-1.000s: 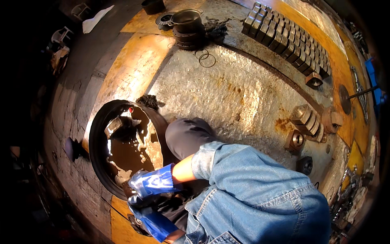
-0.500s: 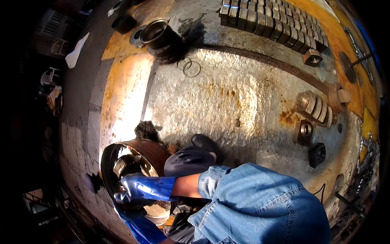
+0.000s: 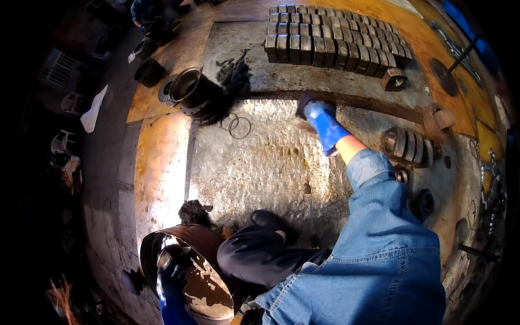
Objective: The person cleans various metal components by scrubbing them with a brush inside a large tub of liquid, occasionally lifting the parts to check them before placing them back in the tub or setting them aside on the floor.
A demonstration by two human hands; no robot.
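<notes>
My right hand (image 3: 319, 111), in a blue rubber glove, stretches far forward over the metal plate. It grips a dark, blocky metal piece (image 3: 304, 101), blurred, just short of the rows of metal blocks (image 3: 325, 51). Inside the rusty round drum (image 3: 203, 235) at lower left is my left hand (image 3: 172, 275), also gloved in blue. Its fingers curl around a greyish lump (image 3: 174, 252) whose kind I cannot make out. Liquid with pale patches of foam or reflection lies in the drum.
Large ring-shaped parts (image 3: 192, 92) and two thin rings (image 3: 239, 128) lie at left. Big nuts (image 3: 406, 145) sit at right. A dark rag clump (image 3: 196, 212) touches the drum. A flat steel bar (image 3: 374, 103) crosses the plate. Another person (image 3: 149, 16) is at the far left.
My right hand has left the drum and swung forward and right, now with the dark metal piece in it. My left hand stays in the drum. The view has shifted slightly.
</notes>
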